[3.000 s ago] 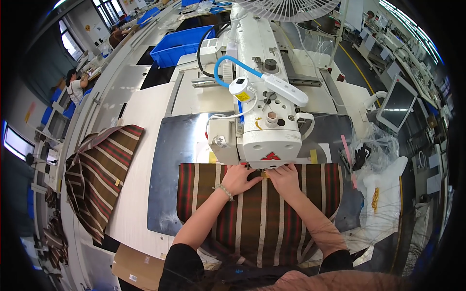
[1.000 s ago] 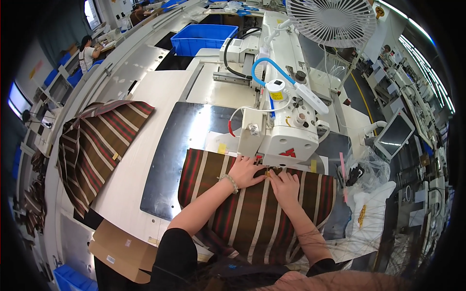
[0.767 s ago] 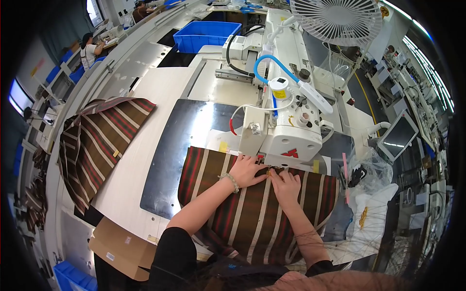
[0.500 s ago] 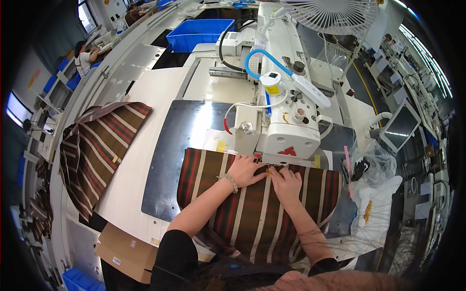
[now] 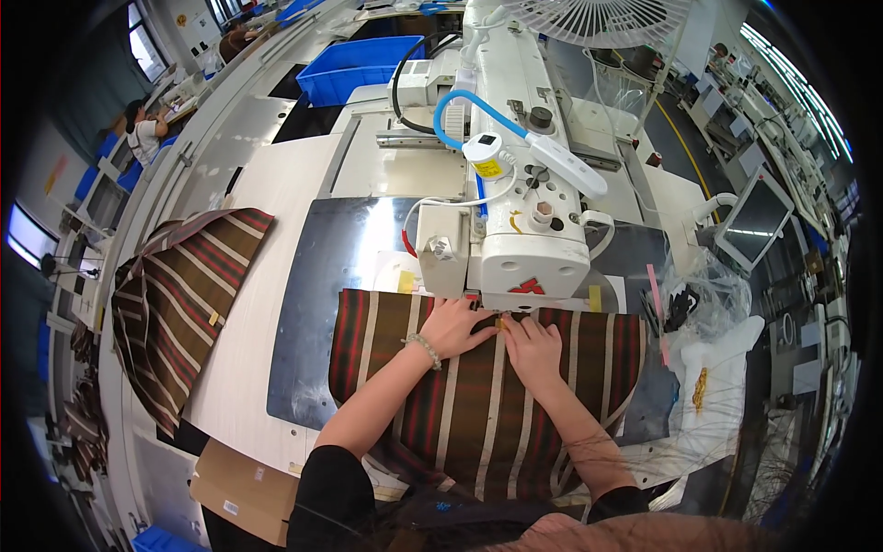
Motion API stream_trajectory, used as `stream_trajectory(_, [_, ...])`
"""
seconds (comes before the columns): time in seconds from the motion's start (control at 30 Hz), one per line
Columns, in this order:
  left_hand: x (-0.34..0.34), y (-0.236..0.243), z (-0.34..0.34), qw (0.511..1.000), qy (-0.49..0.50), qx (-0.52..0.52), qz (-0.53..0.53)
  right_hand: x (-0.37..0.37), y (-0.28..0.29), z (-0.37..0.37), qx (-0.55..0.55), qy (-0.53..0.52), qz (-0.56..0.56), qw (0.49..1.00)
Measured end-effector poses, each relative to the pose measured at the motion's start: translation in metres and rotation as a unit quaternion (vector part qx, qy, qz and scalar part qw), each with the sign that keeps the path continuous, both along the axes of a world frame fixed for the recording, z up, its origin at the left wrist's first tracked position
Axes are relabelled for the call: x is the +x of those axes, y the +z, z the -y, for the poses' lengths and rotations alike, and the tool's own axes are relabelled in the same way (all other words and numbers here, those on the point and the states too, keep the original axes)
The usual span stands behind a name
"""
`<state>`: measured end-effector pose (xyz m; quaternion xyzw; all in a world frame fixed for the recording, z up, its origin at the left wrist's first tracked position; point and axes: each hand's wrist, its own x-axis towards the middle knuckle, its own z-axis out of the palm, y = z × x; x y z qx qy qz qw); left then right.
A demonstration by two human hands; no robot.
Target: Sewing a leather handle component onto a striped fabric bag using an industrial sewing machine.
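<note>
A brown, red and cream striped fabric piece [image 5: 474,405] lies below the head of a white industrial sewing machine [image 5: 533,262]. My left hand [image 5: 457,328], with a beaded bracelet on its wrist, rests on the fabric's far edge, fingers stretched out beneath the machine head. Beside it, my right hand [image 5: 533,350] has its fingers bent, thumb and forefinger closed at a small yellow label [image 5: 501,324] on that edge. The machine head partly hides the fingertips of my left hand.
Another striped fabric piece [image 5: 193,304] lies folded on the left board. Behind stands a blue bin [image 5: 359,69]; a cardboard box [image 5: 241,492] sits lower left. Clear plastic wrap [image 5: 713,294] and a screen [image 5: 756,221] are at right. A person [image 5: 144,135] sits far left.
The whole view has shifted a little, so the machine appears further left. Both hands stay on the fabric's far edge, with little change of their own.
</note>
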<state>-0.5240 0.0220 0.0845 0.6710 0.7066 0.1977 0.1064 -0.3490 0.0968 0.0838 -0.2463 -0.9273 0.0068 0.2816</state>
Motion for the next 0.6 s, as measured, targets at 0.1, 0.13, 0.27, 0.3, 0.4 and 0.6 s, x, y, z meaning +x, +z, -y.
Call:
stream_trajectory(0.1, [-0.0009, -0.0035, 0.0015, 0.999, -0.007, 0.045, -0.009, -0.0010, -0.0006, 0.0006, 0.000, 0.001, -0.007, 1.000])
stream_trajectory(0.13, [-0.0015, -0.0047, 0.0015, 0.999, -0.005, 0.046, -0.009, -0.0012, -0.0006, 0.0008, 0.001, -0.001, -0.008, 1.000])
stream_trajectory(0.27, [0.0000, -0.0042, -0.0004, 0.999, -0.006, 0.039, -0.015, 0.0004, -0.0010, 0.0003, -0.010, -0.002, -0.010, 1.000])
stream_trajectory(0.3, [0.0001, -0.0042, -0.0002, 0.999, -0.008, 0.040, -0.018, 0.0007, -0.0012, 0.0007, -0.010, -0.002, -0.006, 1.000])
stream_trajectory(0.4, [0.0007, -0.0040, -0.0004, 0.998, -0.014, 0.062, -0.025, 0.0007, -0.0037, 0.0021, -0.005, -0.005, 0.000, 1.000])
stream_trajectory(0.6, [0.0007, -0.0086, -0.0010, 0.996, -0.004, 0.075, -0.054, 0.0016, -0.0055, 0.0048, 0.049, -0.009, 0.013, 0.999])
